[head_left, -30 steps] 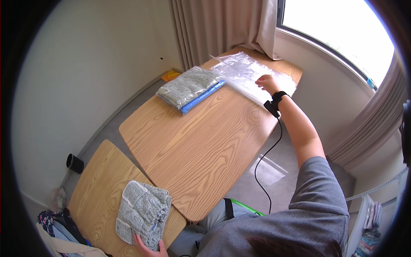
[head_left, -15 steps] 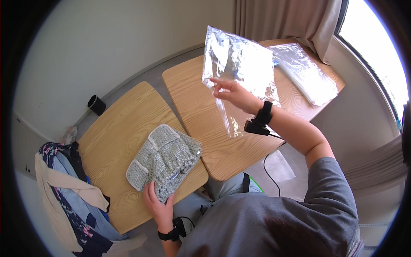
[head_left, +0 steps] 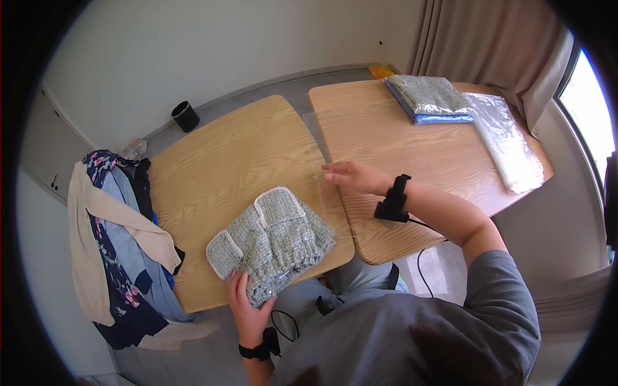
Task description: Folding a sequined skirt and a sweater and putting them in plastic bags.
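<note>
A folded grey-green tweed garment (head_left: 283,241) with white-trimmed pocket flaps lies at the near end of the left table. My left hand (head_left: 250,309) grips its near corner, thumb on one side and fingers on the other. Over the gap between the tables, my right hand (head_left: 357,178) pinches the edge of a clear plastic bag (head_left: 331,202) between thumb and fingers. The bag is so see-through that only faint edges and glints show, beside the garment's right side. Both wrists wear black straps with cables.
Bagged folded garments (head_left: 431,96), grey over blue, sit at the back of the right table (head_left: 380,128). Beside them lies a stack of clear bags (head_left: 512,148). Several clothes (head_left: 122,238) hang over the left edge of the left table (head_left: 212,154). A black bin (head_left: 185,116) stands behind.
The clear bag has come down from its raised, glaring position over the right table toward the garment, uncovering the bagged stack. The view has shifted left. My left hand still holds the garment's corner.
</note>
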Available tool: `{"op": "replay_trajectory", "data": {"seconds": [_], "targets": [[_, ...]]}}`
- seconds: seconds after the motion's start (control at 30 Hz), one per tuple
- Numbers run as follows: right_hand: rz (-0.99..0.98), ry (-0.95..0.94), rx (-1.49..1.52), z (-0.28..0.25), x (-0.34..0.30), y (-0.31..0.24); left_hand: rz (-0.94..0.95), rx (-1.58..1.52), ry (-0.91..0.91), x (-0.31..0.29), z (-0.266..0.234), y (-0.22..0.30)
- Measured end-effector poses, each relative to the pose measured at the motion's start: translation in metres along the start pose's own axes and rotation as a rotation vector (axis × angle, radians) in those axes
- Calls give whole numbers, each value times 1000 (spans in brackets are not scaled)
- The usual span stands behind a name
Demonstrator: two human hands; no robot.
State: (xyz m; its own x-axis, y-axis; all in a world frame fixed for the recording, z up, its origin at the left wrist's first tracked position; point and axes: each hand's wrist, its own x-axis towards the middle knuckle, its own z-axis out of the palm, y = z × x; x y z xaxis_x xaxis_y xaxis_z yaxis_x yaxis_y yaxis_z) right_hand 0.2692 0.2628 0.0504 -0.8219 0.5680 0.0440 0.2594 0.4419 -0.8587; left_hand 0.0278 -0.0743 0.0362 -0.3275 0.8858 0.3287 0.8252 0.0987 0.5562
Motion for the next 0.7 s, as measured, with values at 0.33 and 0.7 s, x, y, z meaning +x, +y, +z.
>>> {"op": "replay_trajectory", "data": {"seconds": [0.33, 0.7], "targets": [[218, -441, 482, 60, -93, -127, 132, 128, 101, 9, 10, -3], [460, -184, 1382, 186, -84, -113, 215, 198, 101, -18, -1, 8]]}}
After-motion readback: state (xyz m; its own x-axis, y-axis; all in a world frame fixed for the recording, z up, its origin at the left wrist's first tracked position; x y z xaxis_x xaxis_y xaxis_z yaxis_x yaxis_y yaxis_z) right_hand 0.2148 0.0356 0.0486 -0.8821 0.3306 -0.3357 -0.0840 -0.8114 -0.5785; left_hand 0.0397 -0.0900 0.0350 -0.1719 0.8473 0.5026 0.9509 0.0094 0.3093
